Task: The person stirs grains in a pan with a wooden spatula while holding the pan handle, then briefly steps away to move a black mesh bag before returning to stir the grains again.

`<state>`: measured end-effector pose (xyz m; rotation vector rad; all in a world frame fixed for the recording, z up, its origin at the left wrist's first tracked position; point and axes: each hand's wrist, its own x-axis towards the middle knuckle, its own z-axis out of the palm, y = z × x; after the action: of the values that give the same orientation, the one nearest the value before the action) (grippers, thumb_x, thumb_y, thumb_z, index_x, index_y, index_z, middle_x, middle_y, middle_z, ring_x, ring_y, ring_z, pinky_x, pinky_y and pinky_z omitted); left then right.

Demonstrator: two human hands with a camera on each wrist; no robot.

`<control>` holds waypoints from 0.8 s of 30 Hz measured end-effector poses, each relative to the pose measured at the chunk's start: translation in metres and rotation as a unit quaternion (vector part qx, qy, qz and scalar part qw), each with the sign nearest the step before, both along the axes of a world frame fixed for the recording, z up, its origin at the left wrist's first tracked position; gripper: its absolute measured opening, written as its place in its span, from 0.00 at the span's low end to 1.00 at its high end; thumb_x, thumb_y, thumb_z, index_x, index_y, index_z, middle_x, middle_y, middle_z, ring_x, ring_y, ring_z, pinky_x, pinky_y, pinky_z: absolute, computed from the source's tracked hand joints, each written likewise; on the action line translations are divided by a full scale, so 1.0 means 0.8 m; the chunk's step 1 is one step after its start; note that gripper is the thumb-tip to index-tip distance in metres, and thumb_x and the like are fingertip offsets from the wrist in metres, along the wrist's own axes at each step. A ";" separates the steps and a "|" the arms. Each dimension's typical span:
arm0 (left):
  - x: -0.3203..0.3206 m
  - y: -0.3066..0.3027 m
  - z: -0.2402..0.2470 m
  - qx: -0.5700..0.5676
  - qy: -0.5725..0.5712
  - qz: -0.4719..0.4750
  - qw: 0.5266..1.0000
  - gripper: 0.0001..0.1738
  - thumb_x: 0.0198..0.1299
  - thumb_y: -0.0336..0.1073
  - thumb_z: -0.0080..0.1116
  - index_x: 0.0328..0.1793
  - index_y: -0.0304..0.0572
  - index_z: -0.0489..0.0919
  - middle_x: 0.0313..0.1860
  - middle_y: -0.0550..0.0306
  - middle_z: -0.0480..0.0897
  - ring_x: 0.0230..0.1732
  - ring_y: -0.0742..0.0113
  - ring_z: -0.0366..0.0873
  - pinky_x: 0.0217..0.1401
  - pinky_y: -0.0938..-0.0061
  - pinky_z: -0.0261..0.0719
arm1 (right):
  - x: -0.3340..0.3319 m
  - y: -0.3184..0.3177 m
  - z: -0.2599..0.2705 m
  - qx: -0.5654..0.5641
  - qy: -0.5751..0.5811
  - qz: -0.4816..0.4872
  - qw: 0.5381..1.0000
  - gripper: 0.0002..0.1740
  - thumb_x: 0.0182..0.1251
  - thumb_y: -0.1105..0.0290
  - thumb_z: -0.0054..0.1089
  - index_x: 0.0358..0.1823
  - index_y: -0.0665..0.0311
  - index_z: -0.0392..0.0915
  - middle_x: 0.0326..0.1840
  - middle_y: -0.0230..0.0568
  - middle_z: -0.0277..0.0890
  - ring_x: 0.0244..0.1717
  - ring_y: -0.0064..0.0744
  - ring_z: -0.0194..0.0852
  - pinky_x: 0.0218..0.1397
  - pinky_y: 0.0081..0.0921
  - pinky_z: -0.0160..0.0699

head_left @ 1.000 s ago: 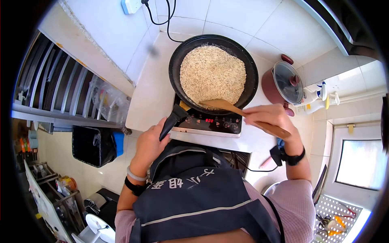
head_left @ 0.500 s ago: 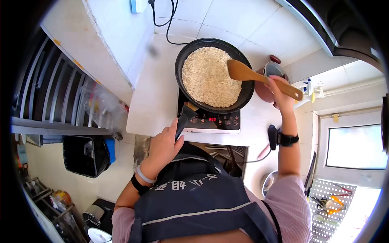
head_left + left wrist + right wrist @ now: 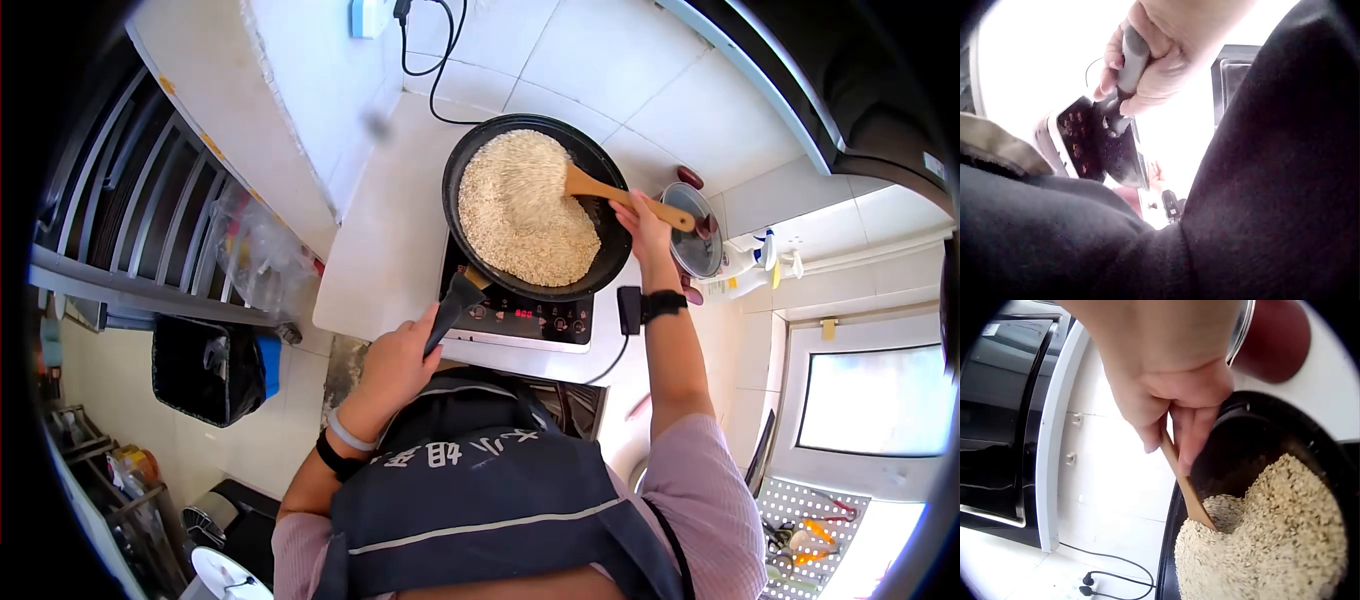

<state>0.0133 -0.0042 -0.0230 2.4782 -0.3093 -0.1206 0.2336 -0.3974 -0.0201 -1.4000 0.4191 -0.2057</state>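
Note:
A black frying pan (image 3: 608,262) full of pale, oat-like flakes (image 3: 530,225) sits on an induction cooker (image 3: 520,325). My left hand (image 3: 398,362) grips the pan's black handle (image 3: 455,308); in the left wrist view the fingers (image 3: 1113,53) curl round it. With my right hand (image 3: 648,238) I hold a wooden spatula (image 3: 605,190) by its handle, over the pan's right side. Thumb and fingers pinch the spatula (image 3: 1188,497) in the right wrist view, where its blade is sunk in the flakes (image 3: 1272,550) and partly hidden by them.
A dark red pot with a glass lid (image 3: 700,240) stands right of the pan, near spray bottles (image 3: 755,260). Tiled wall (image 3: 590,60) and a power cord (image 3: 437,95) lie behind. A black-lined bin (image 3: 205,370) stands on the floor at left.
The spatula went from the pan's near edge up to its right side, then pushed into the flakes, heaping them leftward. The right hand moved with it; the left hand kept its grip on the handle.

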 end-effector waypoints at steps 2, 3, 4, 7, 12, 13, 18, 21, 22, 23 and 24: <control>-0.001 -0.003 -0.002 0.005 -0.008 0.008 1.000 0.33 0.60 0.39 0.62 0.72 0.43 0.70 0.38 0.46 0.82 0.34 0.45 0.82 0.37 0.56 0.80 | 0.003 0.018 0.011 0.006 0.009 0.042 0.999 0.19 0.66 0.66 0.69 0.52 0.71 0.79 0.48 0.46 0.83 0.43 0.37 0.88 0.37 0.20 0.86; -0.002 -0.004 -0.002 0.006 -0.013 0.017 1.000 0.33 0.59 0.39 0.63 0.71 0.44 0.71 0.37 0.46 0.82 0.35 0.44 0.82 0.37 0.55 0.80 | -0.001 0.029 0.027 -0.047 -0.013 0.114 0.992 0.18 0.66 0.66 0.70 0.51 0.70 0.81 0.47 0.44 0.84 0.43 0.35 0.88 0.39 0.20 0.85; -0.002 -0.003 -0.002 0.010 -0.010 0.019 1.000 0.33 0.59 0.39 0.63 0.71 0.44 0.71 0.37 0.46 0.82 0.35 0.44 0.82 0.37 0.55 0.80 | -0.004 0.040 0.043 -0.101 -0.034 0.186 0.977 0.17 0.65 0.66 0.70 0.50 0.69 0.82 0.46 0.42 0.85 0.43 0.33 0.88 0.40 0.21 0.84; -0.005 -0.008 0.002 -0.026 -0.026 0.047 0.998 0.31 0.56 0.36 0.66 0.68 0.45 0.75 0.35 0.44 0.82 0.35 0.43 0.82 0.38 0.56 0.79 | -0.029 0.056 0.075 -0.289 -0.106 0.325 0.894 0.12 0.65 0.69 0.70 0.47 0.66 0.86 0.43 0.38 0.87 0.42 0.28 0.87 0.42 0.21 0.82; -0.007 -0.013 0.001 -0.028 -0.030 0.061 0.997 0.32 0.55 0.34 0.66 0.69 0.46 0.75 0.36 0.44 0.83 0.35 0.44 0.82 0.38 0.58 0.79 | -0.090 0.046 0.108 -0.363 -0.241 0.464 0.772 0.09 0.62 0.75 0.69 0.43 0.66 0.86 0.44 0.46 0.87 0.40 0.30 0.87 0.44 0.22 0.82; -0.008 -0.013 0.002 -0.035 -0.033 0.062 0.997 0.32 0.56 0.34 0.65 0.70 0.47 0.74 0.36 0.44 0.83 0.35 0.44 0.82 0.38 0.59 0.79 | -0.102 0.040 0.119 -0.390 -0.272 0.481 0.737 0.08 0.60 0.76 0.70 0.42 0.66 0.86 0.43 0.47 0.87 0.40 0.33 0.88 0.43 0.24 0.83; -0.009 -0.016 0.005 -0.037 -0.020 0.075 0.996 0.32 0.56 0.34 0.65 0.70 0.48 0.75 0.35 0.47 0.83 0.33 0.48 0.82 0.36 0.62 0.79 | -0.148 0.019 0.153 -0.467 -0.332 0.444 0.688 0.08 0.57 0.76 0.72 0.39 0.66 0.86 0.42 0.48 0.87 0.40 0.42 0.88 0.42 0.27 0.86; -0.009 -0.018 0.007 -0.027 -0.013 0.080 0.996 0.31 0.57 0.34 0.64 0.70 0.48 0.75 0.35 0.47 0.82 0.32 0.48 0.82 0.35 0.62 0.78 | -0.159 0.033 0.145 -0.389 -0.323 0.398 0.765 0.08 0.57 0.76 0.72 0.38 0.66 0.86 0.39 0.47 0.87 0.38 0.41 0.88 0.39 0.26 0.86; -0.009 -0.018 0.008 -0.025 -0.013 0.080 0.996 0.31 0.57 0.34 0.64 0.70 0.48 0.75 0.35 0.47 0.82 0.32 0.48 0.82 0.35 0.62 0.78 | -0.159 0.047 0.136 -0.387 -0.323 0.398 0.766 0.08 0.57 0.76 0.72 0.38 0.66 0.86 0.39 0.47 0.87 0.38 0.41 0.88 0.39 0.26 0.86; -0.009 -0.018 0.009 -0.024 -0.013 0.079 0.997 0.31 0.57 0.34 0.64 0.70 0.48 0.75 0.34 0.48 0.82 0.32 0.48 0.82 0.35 0.61 0.78 | -0.158 0.061 0.128 -0.412 -0.296 0.394 0.766 0.07 0.58 0.76 0.71 0.38 0.66 0.86 0.38 0.46 0.87 0.36 0.39 0.88 0.38 0.26 0.86; -0.009 -0.019 0.010 -0.022 -0.013 0.077 0.997 0.31 0.57 0.34 0.64 0.69 0.49 0.75 0.34 0.48 0.82 0.31 0.48 0.82 0.35 0.61 0.78 | -0.155 0.070 0.119 -0.436 -0.269 0.390 0.765 0.06 0.59 0.76 0.70 0.38 0.66 0.86 0.38 0.45 0.87 0.35 0.37 0.88 0.37 0.26 0.86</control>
<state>0.0062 -0.0193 -0.0150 2.4500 -0.1300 -0.0180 0.1096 -0.3411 0.0748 -2.2014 -0.8773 -0.0966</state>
